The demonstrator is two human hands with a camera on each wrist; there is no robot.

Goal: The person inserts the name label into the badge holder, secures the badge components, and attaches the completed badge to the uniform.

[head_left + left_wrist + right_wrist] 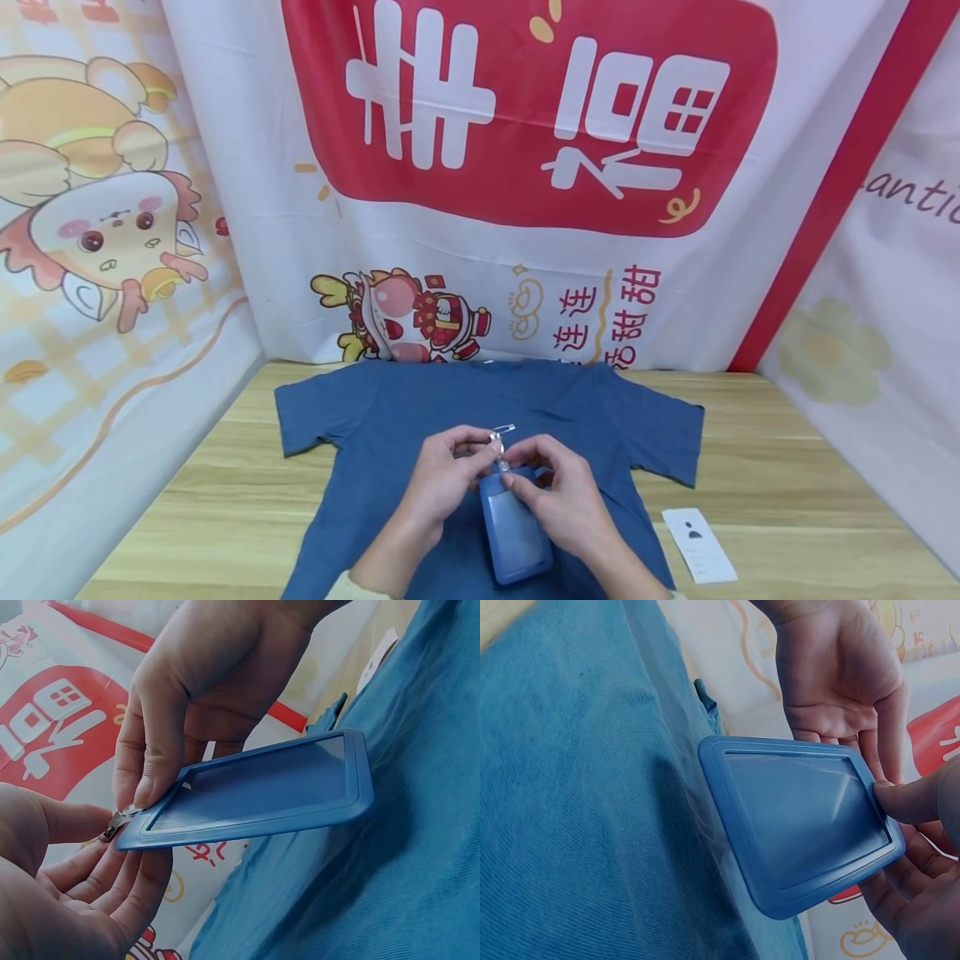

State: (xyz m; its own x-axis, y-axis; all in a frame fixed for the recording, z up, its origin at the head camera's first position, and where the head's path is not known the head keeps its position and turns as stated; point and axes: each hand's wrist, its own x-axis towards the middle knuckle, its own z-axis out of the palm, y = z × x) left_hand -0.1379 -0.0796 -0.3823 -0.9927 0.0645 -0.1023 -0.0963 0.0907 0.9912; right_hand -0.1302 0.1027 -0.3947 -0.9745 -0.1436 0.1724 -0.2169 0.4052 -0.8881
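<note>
Head view: a blue badge holder [514, 533] is held over a blue T-shirt [375, 433] spread flat on the wooden counter [780, 467], its long axis running away from the person, clip end pointing toward the far backdrop. At that top end sits a small metal clip [498, 442] with a safety pin [504, 430] jutting to the right. The left hand [444, 475] pinches the clip from the left with curled fingertips; the right hand [557, 492] closes thumb and forefinger on the holder's top edge just below it. A white card [699, 544] bearing a small dark portrait mark lies on the counter to the right of the shirt, well apart from the hands. Printed cartoon banners [525, 167] wall in the counter on three sides.

Left wrist view: the badge holder [255, 787] lies nearly level above the shirt [405, 885], its window face up, clip end pointing left. The right hand [199, 690] comes down from above, forefinger and thumb pinching the holder's corner, while the left hand [67, 892] cups beneath with loosely bent fingers touching the metal clip [116, 823] (partly hidden between the fingertips).

Right wrist view: the holder [802, 825] tilts diagonally over the shirt [577, 810], a rounded corner pointing down. The right thumb [911, 799] presses its right edge; the left hand [847, 675] reaches in from above, palm showing, fingers behind the frame.
</note>
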